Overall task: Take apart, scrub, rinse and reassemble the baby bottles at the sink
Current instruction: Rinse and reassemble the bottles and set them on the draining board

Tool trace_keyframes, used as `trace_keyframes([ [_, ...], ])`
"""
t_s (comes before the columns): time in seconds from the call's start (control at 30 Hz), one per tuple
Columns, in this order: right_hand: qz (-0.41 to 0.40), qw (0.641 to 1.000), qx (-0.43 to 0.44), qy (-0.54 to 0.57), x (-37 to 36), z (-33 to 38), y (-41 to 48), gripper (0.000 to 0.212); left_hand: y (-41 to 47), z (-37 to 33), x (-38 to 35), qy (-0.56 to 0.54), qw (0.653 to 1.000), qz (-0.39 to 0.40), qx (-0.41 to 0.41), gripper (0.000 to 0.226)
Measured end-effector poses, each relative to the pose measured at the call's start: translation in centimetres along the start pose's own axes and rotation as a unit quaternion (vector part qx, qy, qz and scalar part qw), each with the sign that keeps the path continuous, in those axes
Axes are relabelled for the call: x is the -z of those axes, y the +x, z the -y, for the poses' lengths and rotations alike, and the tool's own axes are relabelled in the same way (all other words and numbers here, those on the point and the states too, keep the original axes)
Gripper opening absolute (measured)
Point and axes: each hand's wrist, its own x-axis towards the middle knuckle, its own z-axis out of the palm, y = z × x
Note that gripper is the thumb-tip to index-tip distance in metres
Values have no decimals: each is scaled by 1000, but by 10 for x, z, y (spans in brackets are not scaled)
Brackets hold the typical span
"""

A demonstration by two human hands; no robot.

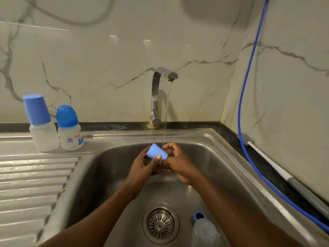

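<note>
Tall bottle (41,125): far left on the counter's drainboard (35,175), upright, capped in blue and fully assembled.
Short bottle (70,129): just right of the tall one, upright, with its domed blue cap on.
Left hand (142,166): over the sink basin, thumb and fingers wrapped round the blue cap (156,153).
Blue cap: held on its side above the basin, closed end to the far left, open end to the right, just left of the falling water.
Tap (156,97): at the far edge, running a thin stream (167,111) that lands between the two hands.
Right hand (176,161): fingers curled at the cap's open end. I cannot tell whether they grip the rim or only rub it.
Step in hand: rinsing the cap, as I judge it.
Doing it well: tilt the open end up into the stream so water fills the inside, then turn the cap slowly so the whole wall is flushed. The flow is thin, so give each side time. Keep a firm hold, since wet plastic will likely be slippery.
Strainer (160,224): near centre of the sink (222,157) floor.
Open bottle (204,232): lying in the basin near right, blue collar on and cap off, so more parts remain to be done.
Bottle brush (267,159): on the dark counter to the right, bristles at its far end, within reach for scrubbing.
Blue hose (249,68): hangs down the right wall and runs along the counter beside the brush.
</note>
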Motion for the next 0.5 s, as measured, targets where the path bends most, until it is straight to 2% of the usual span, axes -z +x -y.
trace_keyframes([
  [0.07,-8,993,19,-120,-5,-12,-2,42,0,-1,0,-3,1000,2,4,51],
  [0.1,-23,989,16,-146,-4,-17,-1,41,0,-1,0,11,1000,-9,-4,51],
  [0.23,-99,994,34,-21,3,-7,6,23,2,1,-1,129,988,-58,-68,46],
  [0.3,-78,994,73,-26,-1,-4,5,18,3,3,0,137,985,-69,-77,39],
  [0.37,-41,987,94,-124,-11,-7,-1,27,1,4,-1,128,987,-48,-82,35],
  [0.4,-55,982,96,-152,-14,-9,0,31,0,3,-2,117,990,-24,-75,38],
  [0.5,-122,981,90,-122,-12,-6,7,33,-2,1,-4,69,996,41,-46,50],
])
